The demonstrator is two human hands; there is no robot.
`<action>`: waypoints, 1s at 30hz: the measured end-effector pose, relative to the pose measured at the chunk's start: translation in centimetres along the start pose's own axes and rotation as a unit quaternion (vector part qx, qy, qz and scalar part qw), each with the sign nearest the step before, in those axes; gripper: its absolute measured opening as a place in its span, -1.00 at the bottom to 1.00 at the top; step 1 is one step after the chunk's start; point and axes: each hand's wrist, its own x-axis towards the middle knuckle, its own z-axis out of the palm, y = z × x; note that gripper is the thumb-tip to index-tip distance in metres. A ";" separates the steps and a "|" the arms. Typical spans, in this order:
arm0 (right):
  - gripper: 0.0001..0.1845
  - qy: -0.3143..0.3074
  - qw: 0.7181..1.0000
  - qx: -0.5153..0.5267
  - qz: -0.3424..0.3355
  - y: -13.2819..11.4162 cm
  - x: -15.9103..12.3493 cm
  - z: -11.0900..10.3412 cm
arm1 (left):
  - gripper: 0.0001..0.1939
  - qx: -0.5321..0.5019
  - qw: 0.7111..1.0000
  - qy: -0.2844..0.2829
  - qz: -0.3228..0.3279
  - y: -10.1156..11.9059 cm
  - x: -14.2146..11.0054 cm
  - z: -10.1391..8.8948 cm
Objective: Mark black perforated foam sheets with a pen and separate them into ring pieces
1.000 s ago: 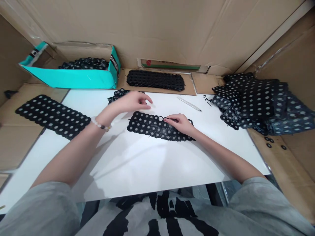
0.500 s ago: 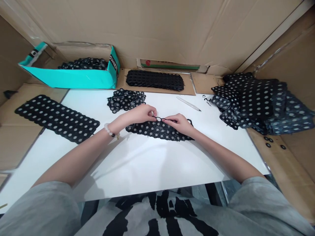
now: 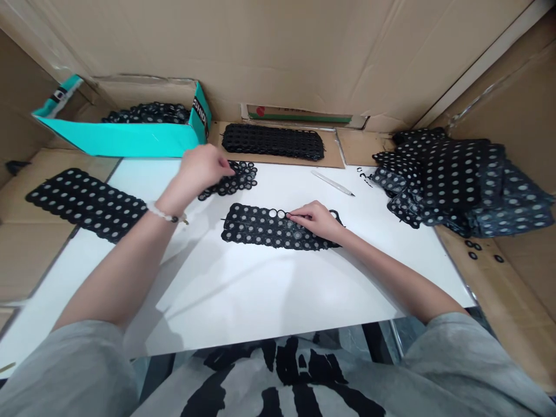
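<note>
Black perforated sheet (image 3: 264, 229) lies on the white desk (image 3: 260, 301) beneath the right hand (image 3: 317, 221), whose fingers (image 3: 297, 215) rest together on its upper edge. The left hand (image 3: 202, 168) bunches its fingers (image 3: 226, 165) at a pile of black rings (image 3: 238, 179); any grip cannot be told.

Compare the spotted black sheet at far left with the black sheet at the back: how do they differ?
The left sheet shows pale spots, the back sheet dark holes. The left sheet slants, its end under the left forearm; the back sheet lies level, uncovered. Both are long, flat and black.
</note>
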 end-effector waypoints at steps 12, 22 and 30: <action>-0.62 -0.006 1.000 -0.016 0.007 0.0 -0.2 -0.2 | -0.66 -0.003 0.999 -0.031 0.042 -0.5 0.3 -0.3; -0.54 0.003 1.000 0.020 0.022 0.1 -0.2 0.0 | -0.61 -0.133 0.912 -0.295 0.251 4.5 -2.3 4.4; -0.50 -0.008 1.000 0.011 0.026 0.0 -0.1 -0.1 | -0.71 -0.125 0.933 -0.234 0.245 3.8 -1.5 4.7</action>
